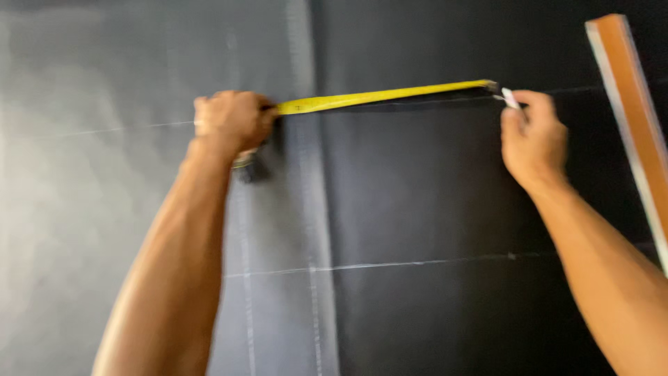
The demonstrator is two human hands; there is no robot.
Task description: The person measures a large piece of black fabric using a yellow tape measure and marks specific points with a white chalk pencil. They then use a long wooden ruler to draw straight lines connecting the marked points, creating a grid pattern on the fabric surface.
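A yellow tape measure blade (379, 96) stretches across a dark grey sheet (417, 195). My left hand (231, 120) grips the tape measure case (250, 166) at the blade's left end, pressing it on the sheet. My right hand (532, 136) holds a small white piece of chalk (510, 97) right at the blade's far tip (490, 85). White chalk lines cross the sheet, one along the blade and another lower down (417, 263).
A long wooden straightedge (637, 118) with a pale edge lies at an angle at the right side. A pale vertical fold or seam (309, 209) runs down the sheet between my arms.
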